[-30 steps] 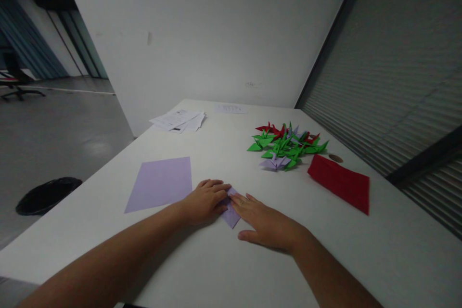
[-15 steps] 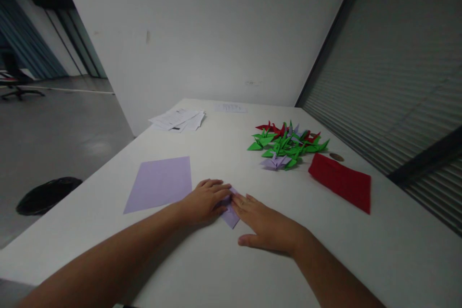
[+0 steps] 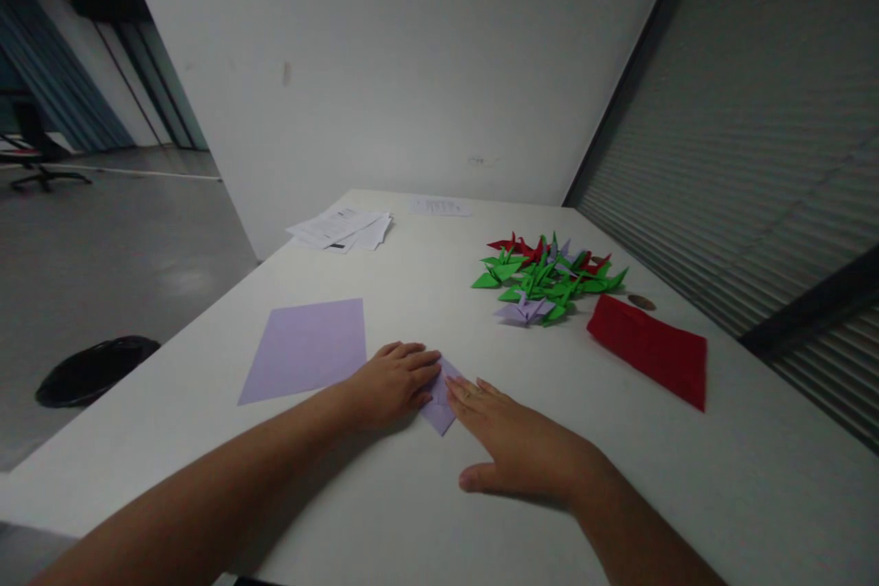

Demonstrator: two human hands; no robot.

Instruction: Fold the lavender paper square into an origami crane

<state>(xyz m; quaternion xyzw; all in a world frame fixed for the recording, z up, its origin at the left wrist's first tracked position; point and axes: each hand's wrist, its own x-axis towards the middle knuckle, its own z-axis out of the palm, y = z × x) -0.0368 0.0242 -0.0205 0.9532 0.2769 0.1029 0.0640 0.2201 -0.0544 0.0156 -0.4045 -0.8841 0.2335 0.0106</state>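
A small folded piece of purple origami paper (image 3: 439,416) lies flat on the white table, partly covered by both hands. My left hand (image 3: 395,383) rests over its left side, fingers stretched out and pressing it down. On its right edge lie the fingertips of my right hand (image 3: 512,435); the fingers are straight and the thumb is spread away on the tabletop. Left of the hands is a flat purple sheet (image 3: 306,348).
Folded paper cranes (image 3: 546,279) in green, red and purple are heaped at the back right. Nearby lie red paper (image 3: 649,348) and a brown round disc (image 3: 641,302). Printed papers (image 3: 341,227) sit at the back left. A black-lined bin (image 3: 96,371) stands beside the table.
My right hand has slid slightly right and toward me, uncovering more of the folded purple paper. My left hand has stayed in place.
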